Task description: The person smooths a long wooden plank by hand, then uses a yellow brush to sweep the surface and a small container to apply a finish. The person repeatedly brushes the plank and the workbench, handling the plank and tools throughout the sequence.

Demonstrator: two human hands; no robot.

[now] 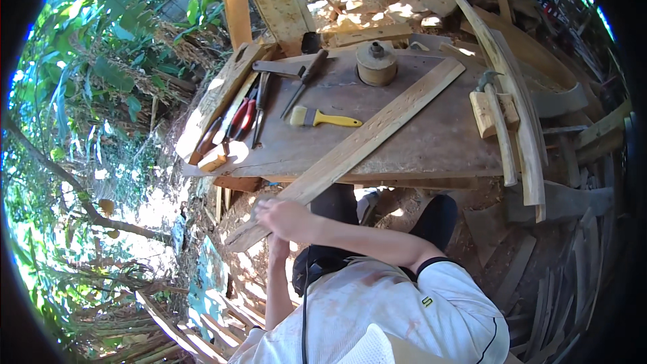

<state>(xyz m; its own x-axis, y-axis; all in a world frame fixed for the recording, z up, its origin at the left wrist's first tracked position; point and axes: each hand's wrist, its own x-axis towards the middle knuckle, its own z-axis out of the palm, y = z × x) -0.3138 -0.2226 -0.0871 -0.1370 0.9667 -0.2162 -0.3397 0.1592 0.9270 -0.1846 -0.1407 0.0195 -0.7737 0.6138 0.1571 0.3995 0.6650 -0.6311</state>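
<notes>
A long wooden plank (pixel 377 136) lies slantwise over the workbench, its near end sticking out past the front edge toward me. My left hand (pixel 278 247) is closed on the plank's near part from below, its fingers mostly hidden. My right hand (pixel 288 221) reaches across my body and rests on top of the plank near that end. Its fingers are curled over a small greyish piece that I cannot make out. Beyond the hands, a paintbrush (pixel 327 118) with a yellow handle lies on the bench beside the plank.
Pliers with red handles (pixel 244 118), a chisel-like tool (pixel 304 82) and a try square (pixel 278 69) lie at the bench's left. A round can (pixel 376 64) stands at the back. A hammer (pixel 497 118) rests at the right by long curved timber (pixel 522 108). Scrap wood surrounds the bench (pixel 431 155).
</notes>
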